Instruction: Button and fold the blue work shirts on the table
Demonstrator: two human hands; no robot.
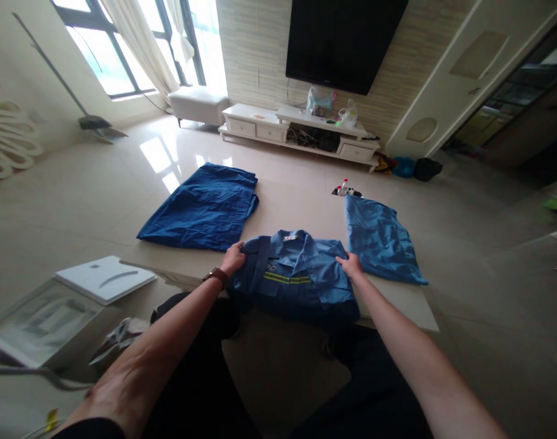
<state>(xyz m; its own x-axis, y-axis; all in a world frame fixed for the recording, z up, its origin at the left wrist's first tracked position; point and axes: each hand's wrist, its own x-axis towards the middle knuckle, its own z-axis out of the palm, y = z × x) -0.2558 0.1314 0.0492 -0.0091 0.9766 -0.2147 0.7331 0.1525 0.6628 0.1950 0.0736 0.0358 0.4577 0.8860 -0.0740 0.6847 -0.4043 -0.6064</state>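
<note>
A blue work jacket (290, 274) with a collar and yellow-green stripes on the chest lies partly on a low table (297, 210), its lower part hanging over the near edge. My left hand (233, 258) grips its shoulder on the left side, and my right hand (350, 266) pinches the opposite shoulder. The jacket is spread between them, front up. To the left, a darker blue folded garment (205, 207) rests on the table. A lighter blue folded garment (379, 238) is on the right, near my right hand.
Small bottles with red caps (344, 186) stand beyond the table. A white box (105, 278) sits at the left on a grey container (45, 323). Farther back are a white TV cabinet (251, 125), a padded bench (198, 103) and a dustpan (95, 124).
</note>
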